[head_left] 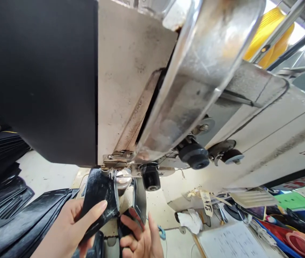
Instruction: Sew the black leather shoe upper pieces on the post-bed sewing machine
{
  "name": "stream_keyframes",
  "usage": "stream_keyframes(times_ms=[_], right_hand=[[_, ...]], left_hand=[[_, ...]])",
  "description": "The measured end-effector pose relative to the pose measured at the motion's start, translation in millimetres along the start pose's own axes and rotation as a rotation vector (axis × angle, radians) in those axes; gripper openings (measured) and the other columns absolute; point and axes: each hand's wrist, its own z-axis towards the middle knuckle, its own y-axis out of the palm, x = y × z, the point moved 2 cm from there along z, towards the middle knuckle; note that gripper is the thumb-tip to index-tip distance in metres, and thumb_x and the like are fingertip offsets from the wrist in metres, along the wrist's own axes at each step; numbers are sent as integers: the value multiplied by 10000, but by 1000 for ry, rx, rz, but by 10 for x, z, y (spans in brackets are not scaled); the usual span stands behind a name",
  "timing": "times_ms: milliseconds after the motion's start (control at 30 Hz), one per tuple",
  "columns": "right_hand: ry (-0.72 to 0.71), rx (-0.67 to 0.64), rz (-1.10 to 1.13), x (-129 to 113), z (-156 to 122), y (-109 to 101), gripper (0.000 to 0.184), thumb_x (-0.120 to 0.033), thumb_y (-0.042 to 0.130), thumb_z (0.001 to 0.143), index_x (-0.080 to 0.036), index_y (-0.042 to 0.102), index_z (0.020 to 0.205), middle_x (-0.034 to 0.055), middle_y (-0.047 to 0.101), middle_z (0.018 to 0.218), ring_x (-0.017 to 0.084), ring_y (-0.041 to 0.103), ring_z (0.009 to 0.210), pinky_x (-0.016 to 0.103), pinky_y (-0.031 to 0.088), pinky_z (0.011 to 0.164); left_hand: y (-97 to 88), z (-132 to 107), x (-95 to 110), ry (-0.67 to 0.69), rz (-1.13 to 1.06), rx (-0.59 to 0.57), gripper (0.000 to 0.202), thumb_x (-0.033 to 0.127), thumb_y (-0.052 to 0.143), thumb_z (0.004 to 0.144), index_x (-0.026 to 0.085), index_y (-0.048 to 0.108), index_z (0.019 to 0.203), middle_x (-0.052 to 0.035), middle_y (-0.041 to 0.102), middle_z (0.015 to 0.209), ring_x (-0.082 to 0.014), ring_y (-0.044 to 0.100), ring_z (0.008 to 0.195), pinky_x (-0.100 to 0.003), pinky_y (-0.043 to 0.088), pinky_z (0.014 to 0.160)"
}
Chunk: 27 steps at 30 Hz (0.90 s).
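Observation:
My left hand grips a black leather-like piece, thumb on top and fingers beneath. The far end of this piece reaches under the presser foot area of a sewing machine. To its right, my right hand has its palm turned up, fingers loosely bent and apart from the thumb. Its fingertips lie against another dark strip that curves down from the machine; whether they press on it I cannot tell. The needle point is hidden behind the machine's metal parts.
Stacked black pieces lie at the left. Black knobs jut from the machine. At the lower right are a paper sheet, a white cloth, a tag and a red tray with tools. A yellow thread cone stands behind.

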Motion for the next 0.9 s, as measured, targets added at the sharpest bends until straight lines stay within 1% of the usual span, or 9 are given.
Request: stream_keyframes(times_ms=[100,167,233,333,400,567,733,833,900], right_hand=[[-115,93,30,-116,55,-120,510,-486,988,493,-180,755,829,29,832,794,157,753,526,180,596,452],[-174,135,-30,-153,48,-123,472,-402,1003,514,-177,729,826,12,804,725,144,736,508,165,589,445],[-209,152,-94,-190,24,-81,465,-347,1014,508,-167,711,812,0,778,685,123,710,478,141,569,422],[-238,157,-138,-265,-14,-1,471,-339,1020,500,-159,704,800,-23,742,612,94,682,450,100,539,404],[-244,167,-144,-314,-29,39,479,-341,1024,490,-153,710,800,-28,723,571,85,668,437,89,530,398],[-330,191,-104,-409,-14,137,515,-317,1038,435,-147,733,813,-29,756,680,57,654,438,80,532,406],[-407,143,-79,-495,51,192,435,-287,1020,510,-153,721,797,-56,717,660,52,655,471,86,549,435],[-422,110,-107,-528,91,185,423,-283,1013,531,-154,726,814,-50,720,683,58,660,482,93,551,437],[-413,105,-113,-525,108,176,426,-286,1011,534,-158,730,827,-41,730,707,63,665,489,98,555,439]], left_hand=[[-85,93,2,-1,33,10,632,797,677,661,225,427,561,56,430,385,-63,306,324,-196,244,355],[-126,165,17,17,29,8,603,762,687,691,219,450,580,57,439,404,-65,316,340,-192,236,367],[-157,240,33,38,-2,-21,560,720,692,730,211,487,621,68,426,425,-60,290,363,-191,208,386],[-179,321,44,24,-60,-87,514,681,695,767,197,542,692,85,393,487,-50,223,411,-197,161,410],[-186,349,60,28,-87,-96,494,654,711,772,192,551,705,84,387,530,-49,219,435,-195,157,417],[-224,467,157,70,-87,-100,491,623,724,770,204,502,640,105,335,433,-49,199,416,-189,153,420],[-246,663,305,100,-125,-126,464,549,772,675,196,489,572,108,362,402,-32,181,411,-174,156,433],[-214,687,386,106,-144,-123,441,505,746,615,207,445,494,109,334,367,-24,164,384,-175,135,420],[-193,674,415,111,-145,-117,455,491,727,606,216,402,446,103,326,342,-22,171,372,-173,150,416]])
